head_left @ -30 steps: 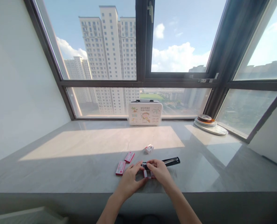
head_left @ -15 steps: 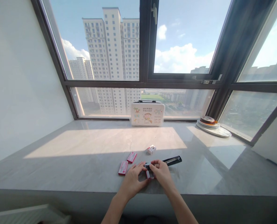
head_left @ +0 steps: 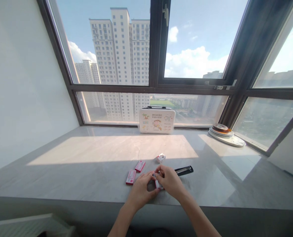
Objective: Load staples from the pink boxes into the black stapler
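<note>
At a sunlit window counter (head_left: 87, 181), a person's left hand (head_left: 140, 189) arches with thumb and fingers apart, the thumb at a small red-and-white box (head_left: 158, 185), its grip unclear, while the right hand (head_left: 171, 181) bends its fingers in close beside it, their hold hidden from view. A black stapler (head_left: 185, 170) lies on the counter, partly behind the right hand, with two pink-edged boxes (head_left: 131, 177) left of the hands, a white carton (head_left: 161, 158) beyond and a cartoon-printed case (head_left: 157, 121) against the window.
</note>
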Demonstrator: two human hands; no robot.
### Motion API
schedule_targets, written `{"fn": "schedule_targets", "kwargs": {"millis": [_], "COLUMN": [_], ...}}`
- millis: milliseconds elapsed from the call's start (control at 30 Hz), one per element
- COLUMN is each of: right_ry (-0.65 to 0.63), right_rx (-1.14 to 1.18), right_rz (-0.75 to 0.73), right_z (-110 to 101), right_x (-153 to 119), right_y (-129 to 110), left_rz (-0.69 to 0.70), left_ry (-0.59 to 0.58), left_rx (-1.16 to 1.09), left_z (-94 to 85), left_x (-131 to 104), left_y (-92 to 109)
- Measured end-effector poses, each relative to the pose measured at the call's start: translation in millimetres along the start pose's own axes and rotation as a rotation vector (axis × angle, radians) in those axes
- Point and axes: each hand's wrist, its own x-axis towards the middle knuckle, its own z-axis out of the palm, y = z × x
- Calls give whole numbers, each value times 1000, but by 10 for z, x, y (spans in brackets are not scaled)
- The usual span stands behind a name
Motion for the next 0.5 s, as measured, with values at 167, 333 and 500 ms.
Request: {"fn": "schedule_targets", "kwargs": {"millis": [167, 333, 500], "right_ry": [-161, -189, -83], "right_rx": [-182, -187, -188], "right_rz": [-17, 19, 136], "right_z": [-93, -143, -389], "right_x": [-137, -231, -347], "right_y": [38, 83, 300], "left_rz": [-17, -23, -47], "left_ry": [2, -7, 108], "left_rx": [13, 3, 105], "left_z": [35, 3, -91], "left_x": [-7, -31, -86], "left_y": [-56, -5, 68]}}
